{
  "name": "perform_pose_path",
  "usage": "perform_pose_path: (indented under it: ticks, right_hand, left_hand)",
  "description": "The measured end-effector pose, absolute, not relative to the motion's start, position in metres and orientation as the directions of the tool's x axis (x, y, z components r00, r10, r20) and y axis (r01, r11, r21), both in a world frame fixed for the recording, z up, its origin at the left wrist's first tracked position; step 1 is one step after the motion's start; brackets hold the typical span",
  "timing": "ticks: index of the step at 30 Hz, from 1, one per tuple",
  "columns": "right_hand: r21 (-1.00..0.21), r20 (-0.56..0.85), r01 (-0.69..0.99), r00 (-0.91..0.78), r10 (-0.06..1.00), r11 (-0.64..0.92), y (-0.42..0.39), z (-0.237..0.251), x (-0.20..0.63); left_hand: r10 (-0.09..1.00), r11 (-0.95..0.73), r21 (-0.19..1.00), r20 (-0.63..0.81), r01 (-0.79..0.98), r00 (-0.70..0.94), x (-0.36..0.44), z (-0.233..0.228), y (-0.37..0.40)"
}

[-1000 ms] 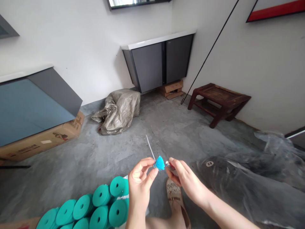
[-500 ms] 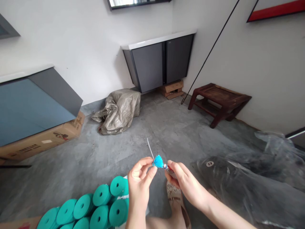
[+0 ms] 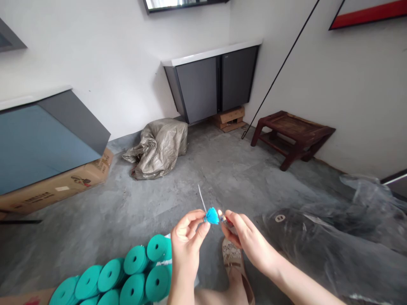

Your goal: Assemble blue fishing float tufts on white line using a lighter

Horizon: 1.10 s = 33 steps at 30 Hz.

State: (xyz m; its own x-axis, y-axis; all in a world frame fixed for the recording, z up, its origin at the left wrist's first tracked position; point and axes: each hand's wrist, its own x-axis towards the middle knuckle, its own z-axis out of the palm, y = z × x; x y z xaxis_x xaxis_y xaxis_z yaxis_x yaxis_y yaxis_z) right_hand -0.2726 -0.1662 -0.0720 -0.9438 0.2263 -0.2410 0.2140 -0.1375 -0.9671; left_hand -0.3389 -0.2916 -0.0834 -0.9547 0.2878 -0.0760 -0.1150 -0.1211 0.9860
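Between the thumb and fingers of my left hand [image 3: 190,232] is a small bright-blue gathered tuft [image 3: 212,216], fanned out toward the right. From its pinched end a thin pale tie tail [image 3: 202,198] sticks up and away. My right hand [image 3: 244,234] is closed around a lighter [image 3: 227,220] with red on it; most of its body is hidden by the fingers. A small flame [image 3: 220,212] burns at the lighter's tip, just right of the tuft's fanned edge, with a narrow gap showing between them.
Teal rolls [image 3: 132,288] with centre holes stand stacked at lower left. A grey-brown sack [image 3: 159,148] lies ahead on the concrete floor. At right are a dark wooden stool [image 3: 297,131] and plastic-wrapped dark bundles [image 3: 324,250]. My shoe [image 3: 231,254] is below my hands.
The flame at the lighter now shows larger and brighter. The tuft has shifted very slightly right, and its tie tail with it. Both hands keep their grips.
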Motion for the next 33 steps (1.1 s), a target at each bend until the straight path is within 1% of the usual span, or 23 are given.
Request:
perform_pose_path:
  ticks: [5,10,15,22,26,33]
  right_hand:
    - [-0.967,-0.242,0.214,-0.940,0.241,-0.135,-0.166,-0.070,-0.273]
    - [-0.958,-0.251,0.199,-0.930,0.269,-0.207,-0.168,-0.068,-0.273]
    - [-0.939,-0.295,0.232,-0.924,0.242,-0.255,-0.172,-0.074,-0.274]
    - [-0.914,-0.327,0.240,-0.913,0.245,-0.327,-0.177,-0.069,-0.277]
    - [-0.908,-0.339,0.245,-0.905,0.256,-0.339,-0.177,-0.068,-0.278]
    - [-0.926,-0.309,0.234,-0.920,0.239,-0.297,-0.177,-0.073,-0.277]
  left_hand:
    - [0.292,-0.118,0.986,-0.078,-0.117,-0.953,-0.339,-0.083,-0.291]
    - [0.279,-0.163,0.970,-0.132,-0.183,-0.951,-0.339,-0.080,-0.289]
    - [0.290,-0.200,0.955,-0.155,-0.218,-0.944,-0.338,-0.078,-0.286]
    - [0.304,-0.184,0.956,-0.165,-0.227,-0.938,-0.336,-0.078,-0.285]
    - [0.300,-0.190,0.955,-0.167,-0.230,-0.939,-0.334,-0.077,-0.286]
    - [0.310,-0.203,0.951,-0.164,-0.234,-0.936,-0.335,-0.077,-0.284]
